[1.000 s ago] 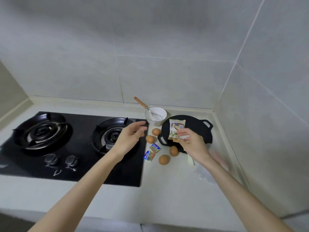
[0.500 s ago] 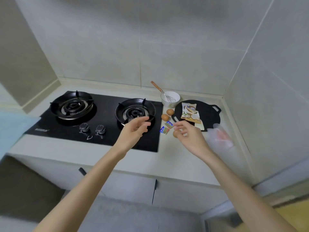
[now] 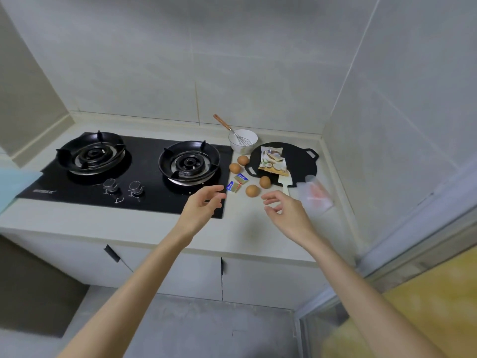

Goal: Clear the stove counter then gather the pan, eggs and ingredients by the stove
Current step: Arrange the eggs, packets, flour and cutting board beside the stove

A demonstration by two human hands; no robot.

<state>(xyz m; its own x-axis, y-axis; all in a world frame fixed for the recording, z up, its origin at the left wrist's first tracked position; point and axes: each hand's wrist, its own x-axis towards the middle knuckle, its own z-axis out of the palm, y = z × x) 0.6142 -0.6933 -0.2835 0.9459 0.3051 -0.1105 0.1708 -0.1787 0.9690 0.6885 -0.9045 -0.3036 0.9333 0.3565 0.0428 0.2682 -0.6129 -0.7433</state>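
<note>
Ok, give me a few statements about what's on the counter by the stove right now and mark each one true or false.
1. Four eggs lie on the counter. True.
2. The whisk rests in the white bowl. True.
3. The black pan sits on a burner. False: it is on the counter, right of the stove.
4. The right hand holds an egg. False: it is open and empty.
5. A packet lies on the pan. True.
6. The left hand grips a stove knob. False: it hovers open.
</note>
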